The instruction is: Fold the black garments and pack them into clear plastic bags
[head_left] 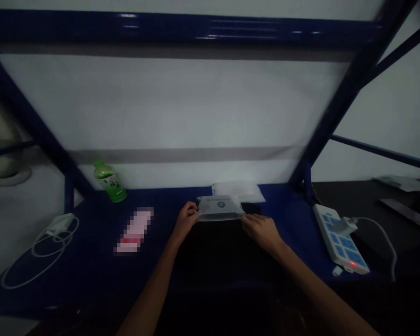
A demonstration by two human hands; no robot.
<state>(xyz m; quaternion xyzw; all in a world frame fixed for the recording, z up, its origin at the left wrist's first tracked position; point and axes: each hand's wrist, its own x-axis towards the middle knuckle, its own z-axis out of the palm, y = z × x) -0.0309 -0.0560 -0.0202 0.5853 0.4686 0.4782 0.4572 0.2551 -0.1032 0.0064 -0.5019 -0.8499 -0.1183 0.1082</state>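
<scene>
Frosted plastic pouch point(221, 208), round dark logo on its face, sits mid-bench between both hands; left hand point(188, 217) pinched on its left edge, right hand point(261, 228) pinched at the near right corner; near edge looks drawn fairly straight between them.

Handling, my read: light, soft, floppy film, slightly slippery; low crush risk from the film itself, but contents unknown; best hold is both side edges near the corners, fingertips only, light tension.

Containers: pouch looks flat, can't tell what's inside; white packet point(243, 189) just behind it, contents hidden too; green-capped drink bottle point(110, 184) at the back left, cap on, fill level unclear.

Further out on the blue bench point(168, 200): pixelated pink-white item point(136, 231) left of the left hand, can't identify; white charger point(61, 224) with looped cable at far left; white power strip point(339, 240) at right, red light on, white plug point(346, 226) seated in it.
</scene>
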